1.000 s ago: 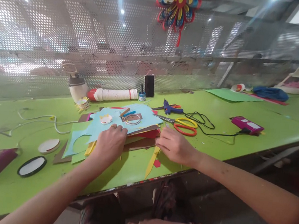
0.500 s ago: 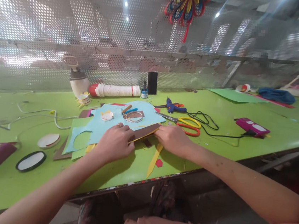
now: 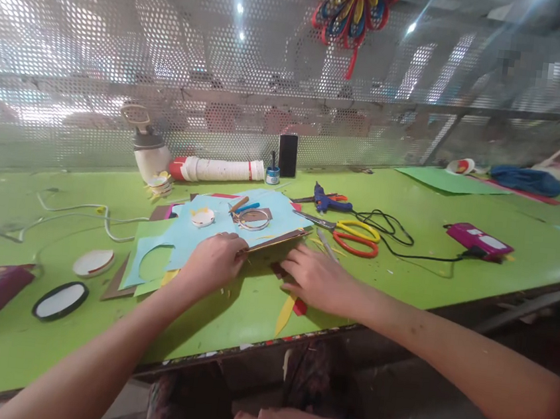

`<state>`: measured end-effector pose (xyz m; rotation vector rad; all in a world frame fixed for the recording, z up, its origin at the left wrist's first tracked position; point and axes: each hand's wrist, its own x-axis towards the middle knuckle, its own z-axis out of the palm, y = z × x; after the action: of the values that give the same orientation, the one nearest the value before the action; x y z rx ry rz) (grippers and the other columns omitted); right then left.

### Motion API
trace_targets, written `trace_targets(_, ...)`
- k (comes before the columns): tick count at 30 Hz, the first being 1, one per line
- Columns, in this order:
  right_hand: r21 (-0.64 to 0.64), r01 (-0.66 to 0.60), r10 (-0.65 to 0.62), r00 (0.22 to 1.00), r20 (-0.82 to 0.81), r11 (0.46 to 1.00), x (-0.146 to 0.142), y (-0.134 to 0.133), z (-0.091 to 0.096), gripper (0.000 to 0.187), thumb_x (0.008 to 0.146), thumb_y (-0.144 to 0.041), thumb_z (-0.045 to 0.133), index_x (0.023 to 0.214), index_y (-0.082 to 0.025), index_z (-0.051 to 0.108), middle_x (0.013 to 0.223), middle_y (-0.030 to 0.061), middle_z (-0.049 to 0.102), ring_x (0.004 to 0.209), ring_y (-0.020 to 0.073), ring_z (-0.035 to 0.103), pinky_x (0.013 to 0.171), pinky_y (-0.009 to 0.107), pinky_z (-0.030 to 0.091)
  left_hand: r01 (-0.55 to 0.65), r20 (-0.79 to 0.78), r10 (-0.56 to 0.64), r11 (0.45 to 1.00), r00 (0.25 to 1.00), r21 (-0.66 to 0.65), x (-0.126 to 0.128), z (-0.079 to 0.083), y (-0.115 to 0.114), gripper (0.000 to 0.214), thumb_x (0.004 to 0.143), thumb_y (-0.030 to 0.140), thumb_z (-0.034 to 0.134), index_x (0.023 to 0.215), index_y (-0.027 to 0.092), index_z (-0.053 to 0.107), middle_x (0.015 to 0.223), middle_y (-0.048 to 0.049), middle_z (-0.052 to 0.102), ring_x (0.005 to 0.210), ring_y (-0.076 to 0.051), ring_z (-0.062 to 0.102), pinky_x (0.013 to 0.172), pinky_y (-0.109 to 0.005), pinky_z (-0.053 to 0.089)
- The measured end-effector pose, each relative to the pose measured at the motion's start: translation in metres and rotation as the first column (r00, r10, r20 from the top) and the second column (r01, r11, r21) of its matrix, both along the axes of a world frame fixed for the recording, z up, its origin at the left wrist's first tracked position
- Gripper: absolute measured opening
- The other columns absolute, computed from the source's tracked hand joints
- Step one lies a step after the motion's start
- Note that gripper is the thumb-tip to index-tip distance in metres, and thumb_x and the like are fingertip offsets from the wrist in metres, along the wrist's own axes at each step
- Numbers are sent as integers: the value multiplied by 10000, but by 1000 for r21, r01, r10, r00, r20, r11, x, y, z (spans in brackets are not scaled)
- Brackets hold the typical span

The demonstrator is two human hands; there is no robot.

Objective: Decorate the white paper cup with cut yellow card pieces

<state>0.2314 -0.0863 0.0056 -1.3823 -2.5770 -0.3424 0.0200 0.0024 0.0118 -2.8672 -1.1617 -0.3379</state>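
Observation:
A stack of coloured paper sheets, light blue on top with brown and yellow below, lies on the green table. My left hand grips the near edge of the stack and lifts its front side up. My right hand reaches under the raised edge with fingers spread flat on the table, beside small red scraps and a yellow strip. On top of the stack rest a small white disc, a wire ring and pens.
Yellow and red scissors, a blue glue gun with black cable and a pink box lie to the right. A roll, a jar and a phone stand by the perforated back wall. Round lids and a white cable lie left.
My left hand has lifted the stack's front edge higher. My right hand let go of that edge and slid under it, toward me, onto the table.

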Motion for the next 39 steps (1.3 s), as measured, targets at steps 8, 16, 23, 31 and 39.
trace_targets(8, -85, -20, 31, 991, 130, 996, -9, 16, -8, 182, 859, -60, 506, 797, -71, 677, 801, 137, 637, 807, 245, 575, 663, 343, 430, 3, 43, -1, 999, 999, -37, -1, -2, -1, 232, 838, 224, 470, 904, 182, 688, 859, -72, 672, 833, -232, 607, 680, -306, 427)
trace_targets(16, -337, -47, -153, 826, -543, 940, -5, -17, 17, 230, 912, -204, 479, 842, -121, 682, 768, 65, 682, 701, 149, 623, 667, 272, 494, 30, 56, -27, 998, 998, -51, -1, -5, -3, 237, 824, 166, 442, 826, 164, 679, 820, -96, 641, 807, -246, 591, 672, -332, 428)
trace_targets(23, -481, -192, -321, 531, -784, 856, -7, -2, 28, 285, 886, -343, 520, 819, -121, 685, 756, 71, 690, 634, 149, 635, 618, 280, 524, 100, 93, -89, 988, 992, -119, 2, -11, -21, 265, 745, 67, 430, 826, 143, 670, 815, -129, 613, 818, -278, 573, 711, -390, 434)
trace_targets(31, -355, -125, -193, 653, -733, 926, -16, 37, 29, 227, 870, -292, 533, 778, -151, 685, 681, 29, 647, 634, 143, 594, 618, 261, 481, 149, 347, 19, 880, 938, -452, -14, 7, -12, 207, 787, 323, 520, 843, 166, 643, 796, -67, 675, 730, -223, 639, 637, -330, 489)
trace_targets(39, -548, -341, -265, 609, -748, 764, -23, 60, 28, 251, 844, -372, 586, 762, -146, 659, 613, -9, 608, 572, 123, 574, 565, 242, 461, 430, 623, 504, 454, 598, -780, -7, 17, -11, 180, 741, 307, 643, 803, 139, 625, 605, -16, 654, 533, -120, 607, 500, -218, 456)
